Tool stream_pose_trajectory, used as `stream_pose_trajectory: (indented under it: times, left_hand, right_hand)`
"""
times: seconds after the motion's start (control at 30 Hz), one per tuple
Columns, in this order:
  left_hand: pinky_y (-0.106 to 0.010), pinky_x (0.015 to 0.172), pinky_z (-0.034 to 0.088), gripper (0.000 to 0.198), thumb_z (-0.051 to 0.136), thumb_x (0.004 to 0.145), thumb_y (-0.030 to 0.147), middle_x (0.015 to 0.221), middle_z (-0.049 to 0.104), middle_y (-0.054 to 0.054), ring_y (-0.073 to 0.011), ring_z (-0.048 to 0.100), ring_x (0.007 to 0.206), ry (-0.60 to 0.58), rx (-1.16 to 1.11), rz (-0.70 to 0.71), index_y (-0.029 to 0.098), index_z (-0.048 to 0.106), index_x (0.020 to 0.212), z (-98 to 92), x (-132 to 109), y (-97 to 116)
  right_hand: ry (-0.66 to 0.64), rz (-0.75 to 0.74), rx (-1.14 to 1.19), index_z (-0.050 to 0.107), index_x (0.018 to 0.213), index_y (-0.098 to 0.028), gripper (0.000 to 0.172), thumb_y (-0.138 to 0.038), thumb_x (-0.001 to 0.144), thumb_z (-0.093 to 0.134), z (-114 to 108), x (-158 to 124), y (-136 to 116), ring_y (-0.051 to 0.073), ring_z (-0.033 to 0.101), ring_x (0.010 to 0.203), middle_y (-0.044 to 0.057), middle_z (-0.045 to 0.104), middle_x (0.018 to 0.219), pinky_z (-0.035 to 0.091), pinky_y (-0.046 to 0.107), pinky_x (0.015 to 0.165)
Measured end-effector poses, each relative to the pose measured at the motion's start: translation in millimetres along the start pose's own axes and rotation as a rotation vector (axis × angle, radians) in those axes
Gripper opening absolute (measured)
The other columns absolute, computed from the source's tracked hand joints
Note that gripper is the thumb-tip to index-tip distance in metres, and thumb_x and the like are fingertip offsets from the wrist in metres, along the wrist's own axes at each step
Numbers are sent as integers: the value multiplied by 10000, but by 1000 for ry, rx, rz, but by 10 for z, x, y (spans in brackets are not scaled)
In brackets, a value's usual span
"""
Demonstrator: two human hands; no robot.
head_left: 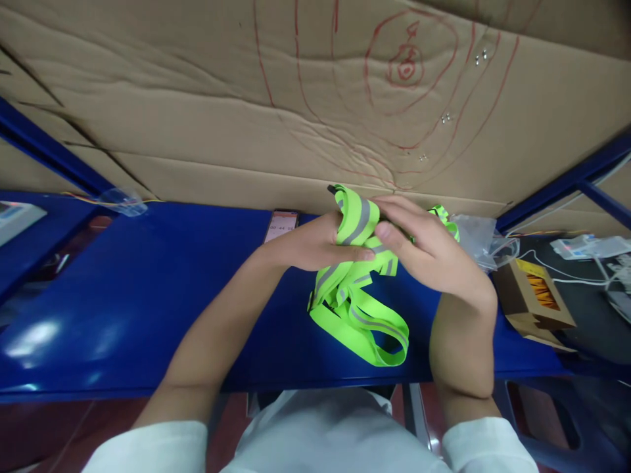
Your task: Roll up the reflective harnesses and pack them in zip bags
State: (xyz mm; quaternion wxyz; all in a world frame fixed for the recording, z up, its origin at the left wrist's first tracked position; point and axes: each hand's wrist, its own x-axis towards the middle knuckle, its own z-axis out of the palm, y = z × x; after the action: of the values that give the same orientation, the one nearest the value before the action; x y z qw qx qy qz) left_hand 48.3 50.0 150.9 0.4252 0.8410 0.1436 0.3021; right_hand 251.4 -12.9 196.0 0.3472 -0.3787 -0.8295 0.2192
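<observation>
A neon-yellow-green reflective strap [357,220] with a grey stripe is bunched between my two hands, above the blue table. My left hand [320,244] grips the bundle from the left, a folded band passing over its fingers and its thumb pointing right. From the other side, my right hand [424,246] closes on the bundle, thumb in front and fingers partly hidden behind. Loose loops hang down toward the table's front edge. A small black buckle [311,301] shows at the left of the loops. More green strap [446,220] pokes out beyond my right hand.
A phone [282,225] with a timer lies behind my left wrist on the blue table [148,289]. Clear plastic bags [476,236] and an open cardboard box [535,299] are at the right. A cardboard wall [197,125] with red drawn lines stands behind.
</observation>
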Motion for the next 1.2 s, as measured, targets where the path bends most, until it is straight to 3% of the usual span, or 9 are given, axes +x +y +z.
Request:
stream_pose_trajectory:
  times: [0.13, 0.23, 0.33, 0.53, 0.67, 0.8, 0.9, 1.0, 1.2]
  left_hand:
    - [-365, 1073, 502, 386, 731, 883, 432, 1282, 722, -80, -280, 639, 1218, 25, 54, -34, 173, 709, 1168, -24, -11, 10]
    - [-373, 1042, 525, 422, 776, 850, 393, 1239, 736, -68, -274, 654, 1198, 36, -1, -89, 162, 703, 1196, 6, -1, -55]
    - [-382, 967, 569, 477, 838, 796, 412, 1180, 755, -68, -275, 688, 1136, 50, -194, -209, 165, 718, 1186, 75, 29, -178]
    - [-400, 938, 585, 514, 924, 699, 346, 1134, 774, -91, -275, 724, 1075, 58, -540, -356, 160, 748, 1144, 159, 92, -317]
    - [-389, 940, 588, 513, 923, 701, 335, 1167, 779, -95, -264, 736, 1053, -16, -602, -388, 161, 753, 1152, 137, 100, -287]
    - [-384, 964, 583, 562, 916, 707, 350, 1215, 770, -93, -280, 725, 1105, -134, -535, -406, 157, 738, 1203, 145, 93, -249]
    - [-365, 1034, 547, 570, 860, 775, 384, 1310, 735, -69, -269, 689, 1202, -221, -446, -364, 179, 700, 1281, 168, 84, -224]
    - [-339, 1082, 511, 501, 769, 871, 372, 1364, 707, -55, -244, 655, 1261, -297, -334, -232, 184, 669, 1325, 156, 71, -199]
    - [-297, 1045, 518, 352, 642, 973, 304, 1325, 723, -80, -217, 679, 1203, -306, -173, -59, 151, 676, 1289, 16, 26, -211]
  right_hand:
    - [100, -19, -147, 611, 1429, -270, 564, -481, 920, 730, 77, 7, -26, 318, 592, 1310, 90, 652, 1405, 466, 455, 1129]
    - [125, -25, -133, 583, 1460, -271, 552, -376, 938, 728, 119, 35, 66, 283, 603, 1325, 62, 650, 1440, 476, 426, 1132]
    - [148, 9, -65, 609, 1430, -273, 501, -328, 943, 715, 112, 59, 177, 266, 627, 1308, 38, 662, 1439, 486, 418, 1129]
    - [238, 121, 8, 699, 1287, -230, 401, -408, 929, 723, 96, 111, 281, 251, 704, 1070, 56, 754, 1237, 553, 416, 985]
    - [237, 222, 105, 755, 1186, -221, 405, -519, 914, 723, 59, 93, 296, 237, 718, 924, 47, 786, 1036, 586, 379, 858]
    - [168, 336, 383, 780, 1137, -234, 401, -553, 898, 732, -45, 21, 290, 242, 749, 872, 41, 799, 965, 617, 353, 748]
    - [151, 393, 578, 778, 1121, -223, 355, -498, 898, 757, -107, 3, 307, 237, 767, 877, 51, 808, 1015, 632, 353, 760]
    - [122, 442, 684, 761, 1159, -242, 352, -458, 882, 784, -83, 43, 385, 215, 771, 871, 36, 809, 1050, 634, 353, 811]
    - [88, 320, 276, 726, 1263, -303, 413, -563, 952, 652, 103, 150, 508, 248, 705, 1139, 16, 768, 1229, 559, 450, 1054]
